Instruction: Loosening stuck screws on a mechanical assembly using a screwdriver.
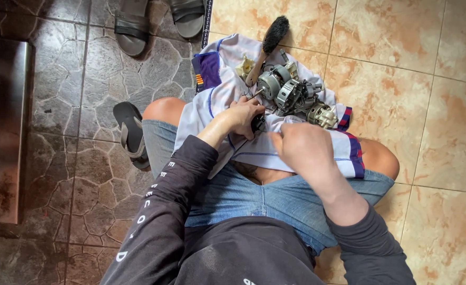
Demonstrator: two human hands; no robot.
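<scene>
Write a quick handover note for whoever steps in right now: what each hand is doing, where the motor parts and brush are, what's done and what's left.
Left hand: closed around a dark-handled tool whose tip points toward the motor parts; its working end is mostly hidden.
Right hand: resting on the white cloth, fingers curled; whether it holds anything is not visible.
Things: the cloth lies across the lap and onto the tiled floor. On it sit the grey motor parts, taken apart into several pieces, with a brush leaning beside them.
Done: motor is already apart.
Left: pieces still lie separate; how far any cleaning has got cannot be told.
</scene>
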